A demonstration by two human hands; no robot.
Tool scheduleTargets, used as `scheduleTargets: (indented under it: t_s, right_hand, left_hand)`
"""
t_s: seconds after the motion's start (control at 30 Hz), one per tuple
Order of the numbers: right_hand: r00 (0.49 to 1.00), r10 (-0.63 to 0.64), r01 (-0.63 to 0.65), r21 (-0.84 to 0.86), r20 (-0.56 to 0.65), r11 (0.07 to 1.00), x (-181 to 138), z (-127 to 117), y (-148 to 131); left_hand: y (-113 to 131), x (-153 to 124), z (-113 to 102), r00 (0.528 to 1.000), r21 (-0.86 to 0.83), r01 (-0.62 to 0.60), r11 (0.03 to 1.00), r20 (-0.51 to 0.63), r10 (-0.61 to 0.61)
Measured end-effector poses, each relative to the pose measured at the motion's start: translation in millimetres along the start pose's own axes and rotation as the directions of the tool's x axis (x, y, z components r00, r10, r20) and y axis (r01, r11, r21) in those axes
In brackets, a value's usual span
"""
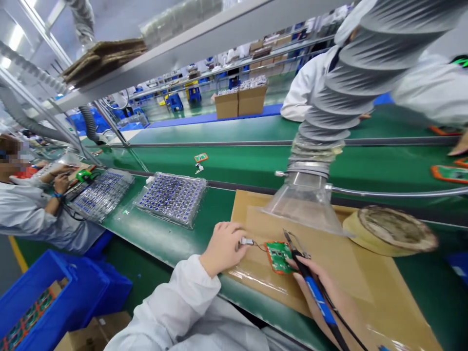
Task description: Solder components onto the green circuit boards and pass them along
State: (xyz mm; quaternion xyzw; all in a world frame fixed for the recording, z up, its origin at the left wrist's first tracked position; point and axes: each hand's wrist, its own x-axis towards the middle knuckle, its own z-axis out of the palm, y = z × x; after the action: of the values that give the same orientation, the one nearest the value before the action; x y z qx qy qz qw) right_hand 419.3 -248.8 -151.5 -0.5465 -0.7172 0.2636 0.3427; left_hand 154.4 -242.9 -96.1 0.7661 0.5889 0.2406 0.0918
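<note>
My left hand (224,247) pinches a small silver part (247,241) from which thin wires run to a green circuit board (280,257) with an orange edge. The board lies on a sheet of brown cardboard (360,285). In my right hand (338,304) is a blue and black soldering iron (317,296), its metal tip pointing up and away, past the board's right edge. Fingertips of that hand reach the board's right side. Whether the tip touches anything is unclear.
A clear fume hood (305,202) on a grey hose (331,92) hangs just beyond the board. A tape roll (391,231) sits right. Trays of small parts (171,197) lie left. A blue bin (69,292) stands lower left. Co-workers sit left and across the bench.
</note>
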Motion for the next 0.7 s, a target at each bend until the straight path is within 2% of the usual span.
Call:
scheduleTargets:
  t_s: [0.07, 0.13, 0.2, 0.3, 0.37, 0.43, 0.57, 0.7]
  right_hand:
    - [1.0, 0.025, -0.025, 0.034, -0.002, 0.999, -1, -1, -3]
    - [0.998, 0.067, -0.066, 0.076, -0.003, 0.995, -2, -3, -10]
    - [0.995, 0.1, -0.099, 0.124, -0.002, 0.987, -3, -4, -17]
    - [0.99, 0.138, -0.132, 0.202, -0.016, 0.97, -3, -4, -25]
    - [0.983, 0.179, -0.168, 0.237, -0.027, 0.957, -2, -4, -28]
    - [0.978, 0.204, -0.185, 0.265, -0.046, 0.946, -2, -2, -29]
    - [0.975, 0.199, -0.169, 0.262, -0.093, 0.95, 0, -1, -30]
    - [0.978, 0.185, -0.161, 0.217, -0.096, 0.963, 2, -1, -29]
  left_hand:
    - [-22, 2, -28, 0.992, 0.003, 0.101, 0.995, -0.072, -0.101]
    - [-53, 12, -63, 0.968, 0.14, 0.243, 0.96, -0.1, -0.23]
    - [-92, 31, -99, 0.899, 0.37, 0.432, 0.822, -0.103, -0.426]
    - [-148, 63, -139, 0.819, 0.448, 0.559, 0.697, -0.167, -0.549]
    - [-175, 81, -152, 0.786, 0.48, 0.591, 0.649, -0.161, -0.597]
    - [-193, 94, -155, 0.77, 0.511, 0.591, 0.624, -0.13, -0.624]
    - [-210, 111, -155, 0.755, 0.554, 0.552, 0.623, -0.014, -0.656]
    - [-221, 119, -164, 0.73, 0.538, 0.518, 0.665, 0.127, -0.672]
